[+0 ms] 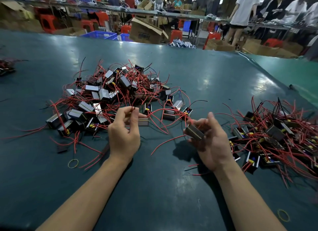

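A large heap of small box-shaped transformers [110, 94] with red and black wires lies on the dark green table [154, 187] ahead of me. A second heap [275, 134] lies to the right. My left hand [123, 134] pinches the ends of thin red and black wires between thumb and fingers, just in front of the big heap. My right hand [211, 141] grips one transformer [195, 131], its fingers curled round the block, with red wires trailing from it toward the heap.
Two yellow rubber bands lie on the table, one near left [73, 163], one near right [283, 215]. A small pile of parts [6, 66] sits at the far left edge. Beyond the table are cardboard boxes [146, 32], blue crates, red stools and people at other benches.
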`<act>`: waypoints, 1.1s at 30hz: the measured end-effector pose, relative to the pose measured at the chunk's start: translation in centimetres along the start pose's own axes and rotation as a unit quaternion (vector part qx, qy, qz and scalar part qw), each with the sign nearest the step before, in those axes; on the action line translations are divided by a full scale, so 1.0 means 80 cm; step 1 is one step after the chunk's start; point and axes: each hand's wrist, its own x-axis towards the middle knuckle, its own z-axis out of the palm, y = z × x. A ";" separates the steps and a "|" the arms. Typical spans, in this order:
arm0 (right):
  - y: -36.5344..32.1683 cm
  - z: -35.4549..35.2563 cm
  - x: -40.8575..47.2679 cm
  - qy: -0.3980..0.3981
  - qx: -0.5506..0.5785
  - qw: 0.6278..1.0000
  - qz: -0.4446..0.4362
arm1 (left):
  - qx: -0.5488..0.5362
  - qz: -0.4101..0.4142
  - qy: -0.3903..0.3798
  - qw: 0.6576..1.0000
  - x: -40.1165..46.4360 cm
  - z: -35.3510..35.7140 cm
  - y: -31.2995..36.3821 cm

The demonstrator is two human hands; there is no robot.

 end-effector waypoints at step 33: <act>0.018 -0.001 -0.002 -0.113 -0.036 0.993 0.015 | -0.241 -0.239 -0.293 0.894 -0.013 0.018 0.011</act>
